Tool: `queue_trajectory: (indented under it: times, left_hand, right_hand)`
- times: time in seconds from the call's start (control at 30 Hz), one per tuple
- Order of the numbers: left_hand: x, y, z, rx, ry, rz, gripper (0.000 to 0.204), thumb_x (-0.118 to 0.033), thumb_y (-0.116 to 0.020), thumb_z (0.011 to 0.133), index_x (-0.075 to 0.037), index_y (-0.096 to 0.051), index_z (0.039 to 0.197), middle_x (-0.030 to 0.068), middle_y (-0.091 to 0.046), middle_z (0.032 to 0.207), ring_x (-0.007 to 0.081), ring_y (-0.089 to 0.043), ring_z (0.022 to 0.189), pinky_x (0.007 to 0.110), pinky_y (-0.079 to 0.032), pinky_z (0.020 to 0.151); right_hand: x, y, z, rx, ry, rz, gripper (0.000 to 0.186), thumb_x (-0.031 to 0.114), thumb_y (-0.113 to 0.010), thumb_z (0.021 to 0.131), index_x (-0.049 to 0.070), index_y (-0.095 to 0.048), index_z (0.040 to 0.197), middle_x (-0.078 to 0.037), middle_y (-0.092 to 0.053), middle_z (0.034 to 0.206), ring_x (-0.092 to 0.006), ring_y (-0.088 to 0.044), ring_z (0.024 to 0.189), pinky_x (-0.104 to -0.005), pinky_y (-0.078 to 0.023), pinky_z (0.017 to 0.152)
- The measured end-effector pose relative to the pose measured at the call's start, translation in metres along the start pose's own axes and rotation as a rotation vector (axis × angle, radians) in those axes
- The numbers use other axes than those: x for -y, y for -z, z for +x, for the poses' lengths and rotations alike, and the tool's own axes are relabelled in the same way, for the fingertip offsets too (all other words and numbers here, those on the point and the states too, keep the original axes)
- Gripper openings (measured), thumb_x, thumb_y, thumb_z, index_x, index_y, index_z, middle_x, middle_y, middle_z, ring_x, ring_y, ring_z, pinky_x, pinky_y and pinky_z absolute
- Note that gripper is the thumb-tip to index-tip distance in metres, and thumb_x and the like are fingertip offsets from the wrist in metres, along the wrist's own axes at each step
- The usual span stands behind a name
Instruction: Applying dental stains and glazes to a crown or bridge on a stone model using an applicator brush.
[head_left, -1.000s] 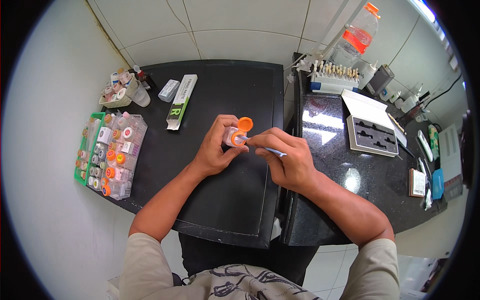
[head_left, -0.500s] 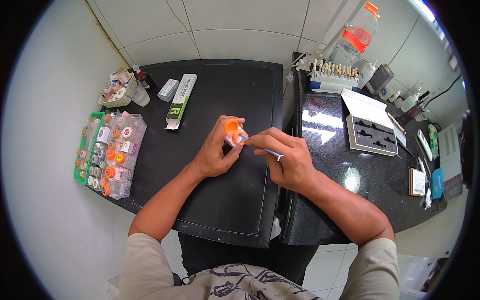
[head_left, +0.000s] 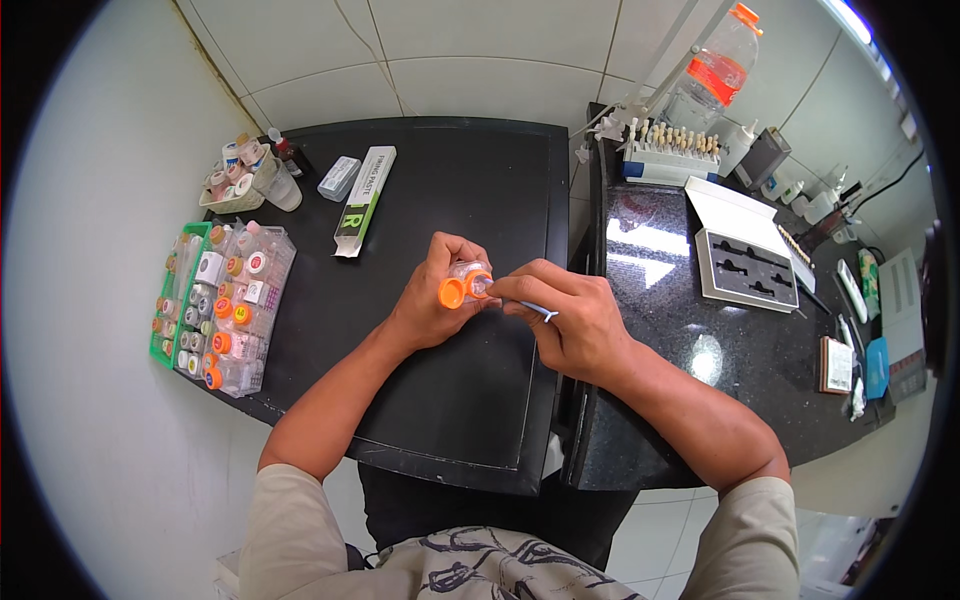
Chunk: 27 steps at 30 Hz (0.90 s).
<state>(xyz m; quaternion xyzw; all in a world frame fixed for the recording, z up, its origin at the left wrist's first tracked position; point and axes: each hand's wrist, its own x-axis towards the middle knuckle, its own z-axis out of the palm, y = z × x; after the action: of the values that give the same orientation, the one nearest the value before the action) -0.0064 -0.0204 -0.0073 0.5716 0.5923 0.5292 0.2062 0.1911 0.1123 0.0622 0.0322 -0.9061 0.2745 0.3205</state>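
Holding a small clear jar (head_left: 468,278) with its orange lid (head_left: 452,293) flipped open, left hand (head_left: 432,300) curled around it above the black desk (head_left: 440,180). Right hand (head_left: 572,320) at 3 o'clock pinches a thin tool (head_left: 540,311), tip at the jar mouth. Tray of little jars (head_left: 235,300) at 9 o'clock.

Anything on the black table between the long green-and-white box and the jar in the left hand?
Nothing: in the head view, the table is bare between the box and the jar held in the left hand.
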Motion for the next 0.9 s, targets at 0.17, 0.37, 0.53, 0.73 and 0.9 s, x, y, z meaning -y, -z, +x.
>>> queue_trajectory:
  times: [0.17, 0.37, 0.53, 0.73, 0.9]
  left_hand:
    - [-0.011, 0.000, 0.003, -0.006, -0.156, 0.118, 0.060, -0.002, -0.083, 0.089, -0.003, -0.050, 0.139, 0.0132, -0.057, 0.131, 0.0224, -0.066, 0.117, 0.036, -0.056, 0.100]
    - [-0.001, 0.003, 0.005, -0.039, -0.206, 0.152, 0.058, -0.006, -0.084, 0.090, -0.006, -0.055, 0.140, 0.0129, -0.055, 0.133, 0.0227, -0.065, 0.125, 0.036, -0.056, 0.102]
    - [0.002, 0.000, 0.004, -0.036, -0.193, 0.080, 0.053, -0.011, -0.087, 0.089, -0.007, -0.054, 0.130, 0.0133, -0.058, 0.133, 0.0220, -0.069, 0.118, 0.035, -0.057, 0.099]
    - [0.005, 0.002, 0.000, -0.042, -0.059, -0.031, 0.051, -0.012, -0.086, 0.090, -0.006, -0.051, 0.127, 0.0126, -0.062, 0.126, 0.0199, -0.070, 0.106, 0.034, -0.057, 0.097]
    - [-0.006, 0.005, 0.001, -0.052, -0.119, 0.097, 0.057, -0.006, -0.081, 0.091, -0.004, -0.050, 0.139, 0.0124, -0.063, 0.125, 0.0194, -0.065, 0.114, 0.033, -0.054, 0.100]
  right_hand:
    - [0.001, 0.002, -0.001, -0.012, -0.029, 0.024, 0.026, 0.000, -0.075, 0.090, 0.010, -0.073, 0.115, -0.006, -0.068, 0.092, -0.0277, -0.073, 0.073, -0.0386, -0.056, 0.059]
    - [0.000, -0.001, 0.003, -0.100, -0.003, 0.015, 0.024, 0.000, -0.074, 0.091, 0.010, -0.072, 0.113, -0.007, -0.071, 0.095, -0.0289, -0.074, 0.073, -0.0380, -0.057, 0.059]
    - [0.001, 0.000, 0.001, -0.048, -0.013, 0.035, 0.023, -0.001, -0.074, 0.091, 0.010, -0.072, 0.111, -0.007, -0.071, 0.096, -0.0293, -0.073, 0.071, -0.0386, -0.057, 0.059]
    - [0.002, 0.000, 0.001, -0.077, -0.007, 0.057, 0.026, -0.003, -0.074, 0.089, 0.010, -0.073, 0.111, -0.007, -0.071, 0.095, -0.0292, -0.073, 0.071, -0.0387, -0.057, 0.058]
    - [0.002, -0.001, 0.003, -0.101, 0.007, 0.005, 0.024, -0.001, -0.074, 0.091, 0.009, -0.073, 0.113, -0.009, -0.071, 0.093, -0.0303, -0.072, 0.071, -0.0388, -0.056, 0.059]
